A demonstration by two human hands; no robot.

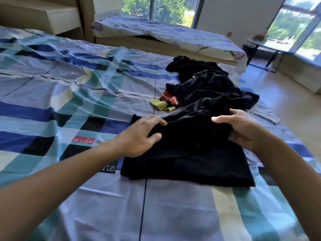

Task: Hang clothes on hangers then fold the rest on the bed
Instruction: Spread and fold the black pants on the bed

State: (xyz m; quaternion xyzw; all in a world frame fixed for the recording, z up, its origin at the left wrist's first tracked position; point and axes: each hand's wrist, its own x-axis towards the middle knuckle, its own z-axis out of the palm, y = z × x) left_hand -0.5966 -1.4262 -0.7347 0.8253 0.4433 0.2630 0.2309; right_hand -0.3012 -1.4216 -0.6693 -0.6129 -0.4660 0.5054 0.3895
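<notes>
A black garment (187, 160) is laid partly flat on the plaid-covered bed (69, 94), just right of the frame's centre, with its upper part bunched. Its left edge is pinched between the thumb and curled fingers of the left hand (139, 136). The bunched cloth at its right is gripped by the right hand (241, 129), thumb on top and fingers tucked beneath.

Above it in the frame a pile of dark clothes (208, 80) is heaped. The garment's far end appears to run into that heap, and where one stops and the other starts cannot be told. If the fold is drawn toward the lower edge, neighbouring pieces could be dragged along, or the heap tipped off the bed's right side. The red-striped piece (169, 99) and yellow-green piece (160, 105) beside it might be snagged too. Unequal pull between the two grips may leave the fold skewed.
</notes>
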